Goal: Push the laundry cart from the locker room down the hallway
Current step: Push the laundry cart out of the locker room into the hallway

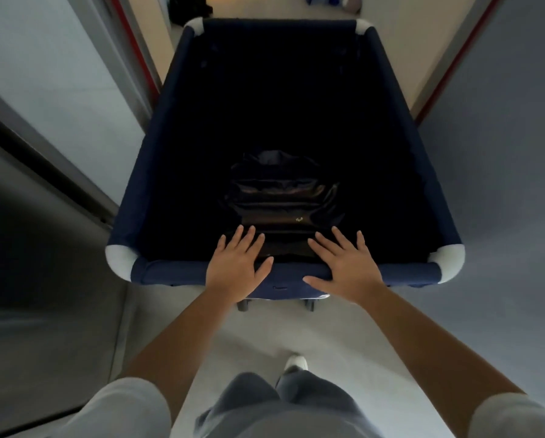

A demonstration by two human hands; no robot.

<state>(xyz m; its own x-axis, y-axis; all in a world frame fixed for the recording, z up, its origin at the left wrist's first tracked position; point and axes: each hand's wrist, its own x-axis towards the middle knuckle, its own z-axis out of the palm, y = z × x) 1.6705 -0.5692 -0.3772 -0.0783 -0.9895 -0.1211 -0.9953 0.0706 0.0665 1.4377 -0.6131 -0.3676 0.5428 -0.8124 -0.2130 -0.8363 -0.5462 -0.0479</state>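
Observation:
The laundry cart (170, 273) is a deep navy fabric bin with white plastic corners, filling the middle of the view right in front of me. A dark shiny bag (280, 191) lies at its bottom. My left hand (236, 267) rests flat on the near rim, fingers spread and pointing into the bin. My right hand (343, 263) lies flat on the same rim to the right, thumb along the bar. Neither hand curls around the rim. Two grey wheels (242, 306) show below the near edge.
A grey wall and door frame (59, 172) run close along the left. A grey wall (502, 153) stands on the right. A doorway with red trim (132, 49) frames the cart's far end. Dark items (192, 9) lie on the pale floor beyond.

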